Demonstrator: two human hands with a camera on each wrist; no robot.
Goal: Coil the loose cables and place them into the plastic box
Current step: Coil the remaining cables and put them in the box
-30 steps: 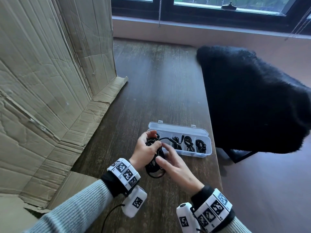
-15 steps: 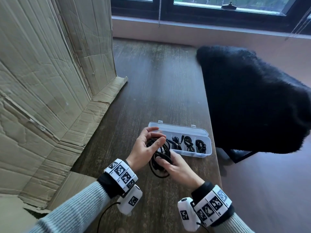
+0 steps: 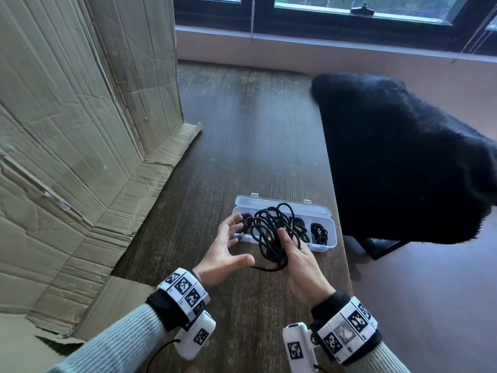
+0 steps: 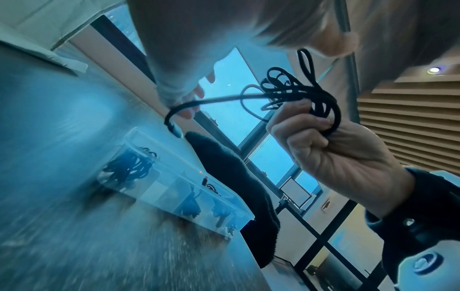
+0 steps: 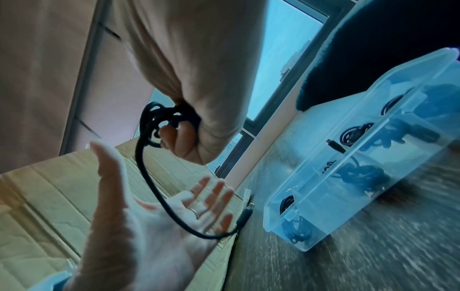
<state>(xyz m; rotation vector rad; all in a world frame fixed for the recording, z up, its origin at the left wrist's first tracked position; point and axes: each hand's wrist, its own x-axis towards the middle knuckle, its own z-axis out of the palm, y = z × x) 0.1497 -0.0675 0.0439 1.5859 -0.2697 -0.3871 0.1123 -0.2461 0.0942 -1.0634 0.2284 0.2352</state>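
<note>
A black cable hangs in loose, uneven loops from my right hand, which grips the bundle low down, thumb across it. One end with a plug dangles free. My left hand is just left of the loops, palm up, fingers spread, holding nothing. Just behind both hands lies the clear plastic box, lid open, with a coiled black cable in each compartment I can see. In the left wrist view the right hand is curled round the cable.
A large cardboard box stands along the left, its flap on the dark wooden table. A black furry chair cover sits beyond the table's right edge, close to the plastic box. A window runs along the back.
My left hand has let go of the coil and opened. The tight coil has sprung into wide loose loops, now held by the right hand alone, higher and closer to the box.
</note>
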